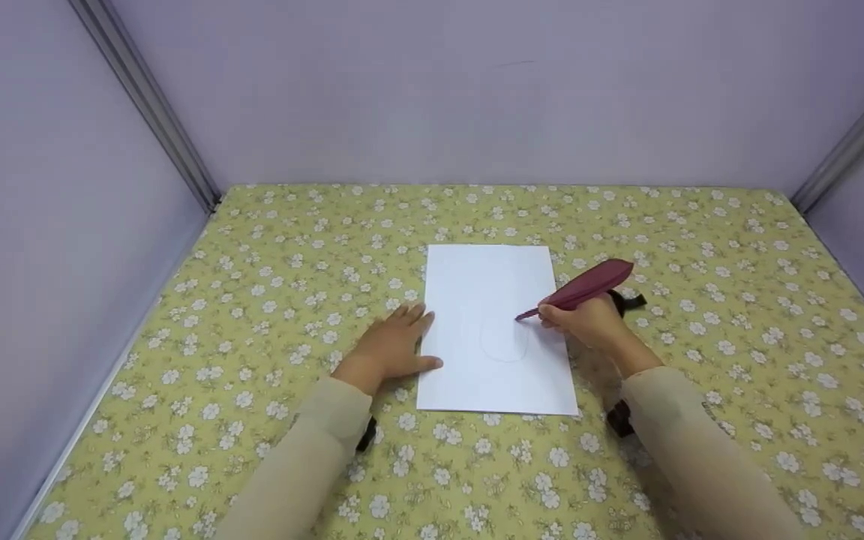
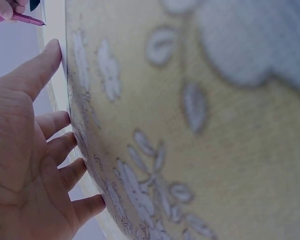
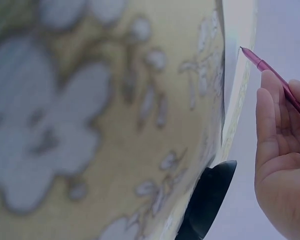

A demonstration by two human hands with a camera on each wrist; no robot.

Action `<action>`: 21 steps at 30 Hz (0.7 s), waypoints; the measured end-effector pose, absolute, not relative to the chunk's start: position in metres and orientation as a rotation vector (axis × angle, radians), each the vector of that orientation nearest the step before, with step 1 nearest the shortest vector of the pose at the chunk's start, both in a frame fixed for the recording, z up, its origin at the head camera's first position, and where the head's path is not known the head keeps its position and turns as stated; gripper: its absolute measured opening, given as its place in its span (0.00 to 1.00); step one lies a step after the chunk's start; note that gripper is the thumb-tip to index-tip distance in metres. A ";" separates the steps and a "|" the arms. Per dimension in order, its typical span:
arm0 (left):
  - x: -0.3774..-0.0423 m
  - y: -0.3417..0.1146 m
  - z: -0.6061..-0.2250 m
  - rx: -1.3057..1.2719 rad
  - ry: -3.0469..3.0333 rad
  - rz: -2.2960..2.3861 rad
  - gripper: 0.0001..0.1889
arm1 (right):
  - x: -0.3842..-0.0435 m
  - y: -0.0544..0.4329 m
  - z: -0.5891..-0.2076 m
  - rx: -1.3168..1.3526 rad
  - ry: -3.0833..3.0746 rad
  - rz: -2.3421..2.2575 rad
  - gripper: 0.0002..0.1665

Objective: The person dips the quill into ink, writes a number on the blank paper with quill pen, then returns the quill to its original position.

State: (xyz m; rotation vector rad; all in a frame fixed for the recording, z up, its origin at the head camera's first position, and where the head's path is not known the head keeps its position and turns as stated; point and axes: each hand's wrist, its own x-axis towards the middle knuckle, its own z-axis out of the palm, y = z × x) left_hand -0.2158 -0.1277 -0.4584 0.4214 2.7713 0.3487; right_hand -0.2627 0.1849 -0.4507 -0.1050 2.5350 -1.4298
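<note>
A white sheet of paper (image 1: 477, 289) lies on the table, bearing a faint U-shaped pencil-thin line in its lower middle. My right hand (image 1: 586, 322) pinches a dark red feather-shaped pen (image 1: 589, 285) near its lower end, the plume slanting up to the right. The pen's tip is at the paper, by the upper right end of the line. In the right wrist view the pen (image 3: 270, 72) shows a slim barrel between thumb and fingers. My left hand (image 1: 391, 345) rests with spread, straight fingers at the paper's left edge, thumb and fingertips over the margin.
A yellow cloth with white flowers (image 1: 289, 262) covers the table. Pale lilac panels (image 1: 432, 112) stand behind and at both sides, joined by grey metal posts (image 1: 147, 97). A black strap (image 3: 207, 200) shows by the right wrist.
</note>
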 end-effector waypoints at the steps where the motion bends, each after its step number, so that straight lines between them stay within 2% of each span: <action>1: -0.215 -0.128 -0.458 0.423 2.773 0.347 0.44 | -0.263 0.184 -0.451 -0.106 2.536 -1.425 0.19; 21: -0.218 -0.129 -0.462 0.451 2.781 0.323 0.44 | -0.265 0.174 -0.450 -0.101 2.529 -1.427 0.18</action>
